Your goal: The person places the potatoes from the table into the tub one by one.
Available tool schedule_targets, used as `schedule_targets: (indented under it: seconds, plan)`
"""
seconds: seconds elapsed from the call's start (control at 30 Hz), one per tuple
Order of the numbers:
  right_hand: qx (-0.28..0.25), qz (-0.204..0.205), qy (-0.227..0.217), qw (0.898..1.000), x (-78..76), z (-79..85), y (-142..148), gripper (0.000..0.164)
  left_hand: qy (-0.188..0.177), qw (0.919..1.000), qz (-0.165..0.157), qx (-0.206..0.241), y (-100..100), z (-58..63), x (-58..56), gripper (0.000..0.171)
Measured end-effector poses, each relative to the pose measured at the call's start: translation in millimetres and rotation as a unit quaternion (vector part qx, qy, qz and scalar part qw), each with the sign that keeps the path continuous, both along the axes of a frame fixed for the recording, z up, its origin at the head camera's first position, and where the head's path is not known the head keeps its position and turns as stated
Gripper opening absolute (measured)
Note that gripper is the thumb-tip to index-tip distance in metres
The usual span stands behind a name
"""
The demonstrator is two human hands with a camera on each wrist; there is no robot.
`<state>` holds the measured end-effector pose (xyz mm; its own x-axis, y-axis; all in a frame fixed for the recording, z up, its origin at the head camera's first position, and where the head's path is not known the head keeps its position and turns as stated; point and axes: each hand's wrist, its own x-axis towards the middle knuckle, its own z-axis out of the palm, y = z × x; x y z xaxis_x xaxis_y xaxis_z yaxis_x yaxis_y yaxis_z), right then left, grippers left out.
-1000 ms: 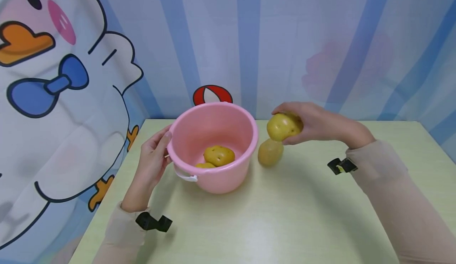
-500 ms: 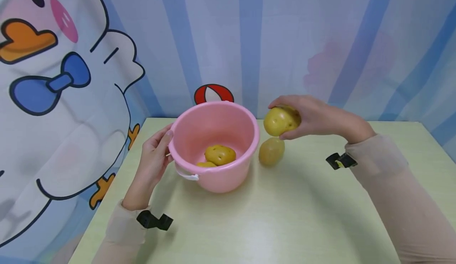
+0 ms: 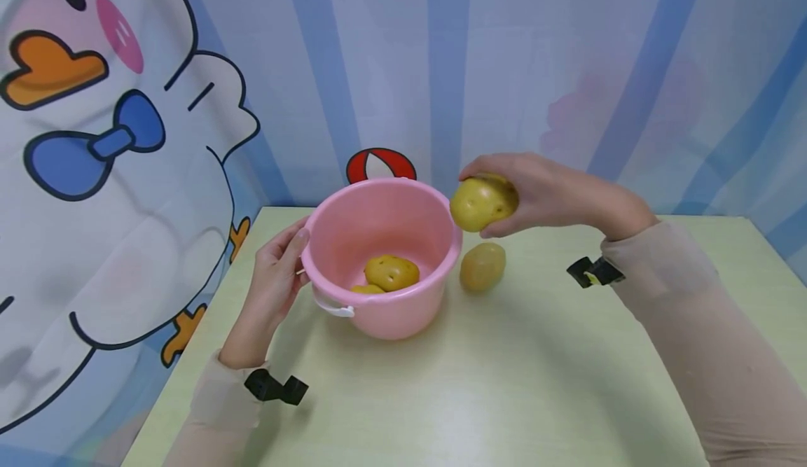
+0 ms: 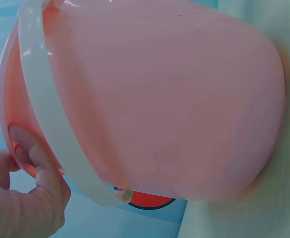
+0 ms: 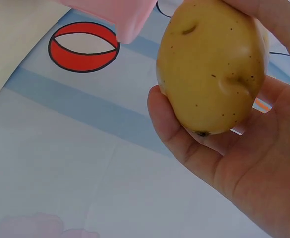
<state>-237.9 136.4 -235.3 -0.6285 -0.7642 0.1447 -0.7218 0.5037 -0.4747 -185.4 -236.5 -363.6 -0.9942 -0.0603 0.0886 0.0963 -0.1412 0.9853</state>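
A pink bucket (image 3: pixel 397 320) stands on the table, its white handle (image 4: pixel 60 119) hanging down along the side. My left hand (image 3: pixel 274 278) grips the bucket's rim at the left, thumb over the edge. Inside lie a yellow potato (image 3: pixel 392 272) and part of a second one (image 3: pixel 368 289), mostly hidden by the front rim. My right hand (image 3: pixel 542 190) holds another potato (image 3: pixel 484 202) in the air, just right of the rim and above table height. In the right wrist view, its fingers and thumb curl round this potato (image 5: pixel 211 69).
A paler oval potato-like thing (image 3: pixel 483 267) lies on the table just right of the bucket. The light wooden table (image 3: pixel 479 390) ends at a striped blue curtain (image 3: pixel 504 68) behind. A cartoon bird is printed on the curtain at the left.
My right hand has lifted the potato and carried it left, closer to the bucket's rim. My left hand keeps its grip on the bucket, which stays in place.
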Motion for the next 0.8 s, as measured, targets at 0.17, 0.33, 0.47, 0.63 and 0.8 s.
schedule_targets:
  seconds: [0.17,0.33,0.47,0.63,0.8]
  plan:
    - [0.001,0.012,0.008,1.000,0.3,7.0,-8,0.058,0.000,1.0000,0.000,0.001,0,0.0,-0.7,0.050]
    - [-0.004,0.021,0.017,1.000,0.2,9.3,-14,0.057,0.000,1.0000,0.001,-0.007,1,0.6,-0.6,0.050]
    - [-0.010,0.028,0.027,0.999,0.1,9.9,-19,0.057,0.000,0.9999,-0.001,-0.010,0,0.9,-0.6,0.051]
    - [-0.019,0.042,0.036,0.998,1.8,11.3,-28,0.059,0.000,1.0000,0.000,-0.007,0,0.9,-0.4,0.051]
    - [-0.029,0.055,0.029,0.998,4.1,11.7,-36,0.058,-0.005,0.9999,0.001,-0.010,0,1.0,0.1,0.051]
